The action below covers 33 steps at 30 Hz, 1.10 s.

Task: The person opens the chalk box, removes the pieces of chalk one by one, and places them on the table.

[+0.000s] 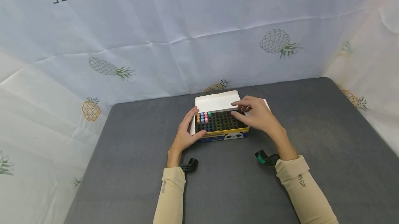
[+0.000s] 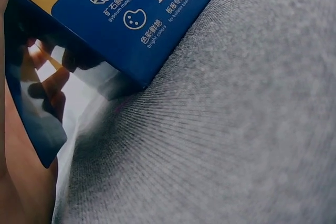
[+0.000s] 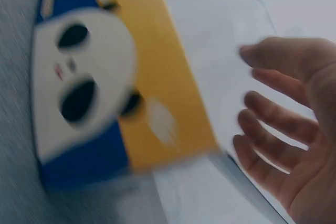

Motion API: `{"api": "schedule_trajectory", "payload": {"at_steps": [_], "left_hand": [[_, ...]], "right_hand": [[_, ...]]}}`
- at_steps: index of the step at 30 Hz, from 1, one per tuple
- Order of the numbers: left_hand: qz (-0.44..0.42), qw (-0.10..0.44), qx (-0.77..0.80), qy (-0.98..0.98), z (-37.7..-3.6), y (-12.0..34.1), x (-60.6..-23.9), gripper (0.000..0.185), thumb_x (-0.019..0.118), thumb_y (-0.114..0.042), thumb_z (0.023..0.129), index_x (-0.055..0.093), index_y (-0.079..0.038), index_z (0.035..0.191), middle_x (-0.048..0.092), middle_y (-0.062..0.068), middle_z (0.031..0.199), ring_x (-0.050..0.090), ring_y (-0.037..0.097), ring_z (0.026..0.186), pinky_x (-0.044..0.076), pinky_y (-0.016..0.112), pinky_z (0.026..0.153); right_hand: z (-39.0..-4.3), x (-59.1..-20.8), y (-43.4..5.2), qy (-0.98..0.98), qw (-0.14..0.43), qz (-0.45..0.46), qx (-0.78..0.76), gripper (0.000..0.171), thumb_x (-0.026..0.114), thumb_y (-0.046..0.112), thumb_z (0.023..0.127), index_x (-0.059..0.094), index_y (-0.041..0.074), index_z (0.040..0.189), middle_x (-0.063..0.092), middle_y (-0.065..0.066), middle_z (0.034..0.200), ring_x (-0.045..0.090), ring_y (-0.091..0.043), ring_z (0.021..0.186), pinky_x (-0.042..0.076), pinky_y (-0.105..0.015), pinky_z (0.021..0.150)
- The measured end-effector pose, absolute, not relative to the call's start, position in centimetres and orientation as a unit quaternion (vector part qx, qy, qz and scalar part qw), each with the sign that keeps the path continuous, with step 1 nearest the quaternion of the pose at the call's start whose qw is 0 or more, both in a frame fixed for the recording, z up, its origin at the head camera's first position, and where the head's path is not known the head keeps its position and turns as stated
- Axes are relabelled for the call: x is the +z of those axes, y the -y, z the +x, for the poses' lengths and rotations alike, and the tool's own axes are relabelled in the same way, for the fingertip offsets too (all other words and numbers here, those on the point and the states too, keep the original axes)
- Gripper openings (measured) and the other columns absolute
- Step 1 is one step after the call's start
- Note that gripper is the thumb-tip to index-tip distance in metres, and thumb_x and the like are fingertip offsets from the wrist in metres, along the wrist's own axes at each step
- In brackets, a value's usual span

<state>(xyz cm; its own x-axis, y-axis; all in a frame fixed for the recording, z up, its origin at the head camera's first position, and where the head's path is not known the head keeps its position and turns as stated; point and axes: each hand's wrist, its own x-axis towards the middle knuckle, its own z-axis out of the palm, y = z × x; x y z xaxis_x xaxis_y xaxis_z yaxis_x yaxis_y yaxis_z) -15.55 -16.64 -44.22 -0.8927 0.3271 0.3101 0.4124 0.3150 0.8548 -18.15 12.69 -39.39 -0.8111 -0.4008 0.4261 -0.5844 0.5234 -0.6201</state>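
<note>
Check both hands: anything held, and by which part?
The left hand grips the open blue-and-yellow cardboard chalk box by its left end. The right hand hovers open over the box's right side, holding nothing.

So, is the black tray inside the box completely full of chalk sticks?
No, the chalk sticks fill only a few holes at the left end of the black tray; the other holes are empty.

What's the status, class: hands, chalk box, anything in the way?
Left hand grips the chalk box at its left end. Right hand open, hovering over the black tray. Few coloured chalks in the back-left corner. Nothing in the way.
</note>
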Motion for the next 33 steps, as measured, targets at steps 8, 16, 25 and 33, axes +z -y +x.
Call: {"api": "schedule_trajectory", "payload": {"at_steps": [8,16,25,33], "left_hand": [[-0.227,0.055,-0.546,0.805,-17.3,17.4,-47.8,0.084,0.083,-0.019,0.085,0.041,-0.002,0.156,0.027,0.02,0.168,0.027,0.042,0.156,0.032,0.066,0.119],[-0.234,0.063,-0.542,0.805,-17.6,17.8,-48.5,0.089,0.075,-0.062,0.085,0.044,-0.018,0.156,0.031,0.007,0.169,0.03,0.032,0.157,0.035,0.062,0.12],[-0.233,0.063,-0.536,0.809,-17.4,17.5,-48.3,0.088,0.077,-0.057,0.086,0.044,-0.016,0.156,0.031,0.009,0.169,0.03,0.033,0.156,0.034,0.062,0.12],[-0.229,0.051,-0.545,0.805,-16.7,17.0,-46.3,0.082,0.082,-0.026,0.087,0.042,0.001,0.154,0.03,0.023,0.166,0.028,0.044,0.154,0.031,0.067,0.12]], "right_hand": [[-18.0,-40.5,-8.9,0.834,0.129,0.267,0.465,0.026,0.08,0.009,0.088,0.077,0.0,0.112,0.073,-0.012,0.089,0.068,-0.019,0.073,0.059,-0.032,0.067],[-18.6,-40.5,-6.2,0.837,0.104,0.256,0.472,0.024,0.078,0.01,0.09,0.078,-0.002,0.11,0.072,-0.013,0.082,0.066,-0.019,0.067,0.056,-0.027,0.064],[-18.9,-41.5,-4.5,0.856,0.084,0.225,0.458,0.021,0.076,0.011,0.091,0.079,-0.003,0.106,0.07,-0.011,0.069,0.06,-0.012,0.057,0.048,-0.022,0.055],[-19.1,-41.9,-4.3,0.864,0.085,0.205,0.452,0.018,0.078,0.012,0.09,0.081,-0.001,0.101,0.072,-0.01,0.07,0.063,-0.015,0.058,0.049,-0.023,0.056]]}}
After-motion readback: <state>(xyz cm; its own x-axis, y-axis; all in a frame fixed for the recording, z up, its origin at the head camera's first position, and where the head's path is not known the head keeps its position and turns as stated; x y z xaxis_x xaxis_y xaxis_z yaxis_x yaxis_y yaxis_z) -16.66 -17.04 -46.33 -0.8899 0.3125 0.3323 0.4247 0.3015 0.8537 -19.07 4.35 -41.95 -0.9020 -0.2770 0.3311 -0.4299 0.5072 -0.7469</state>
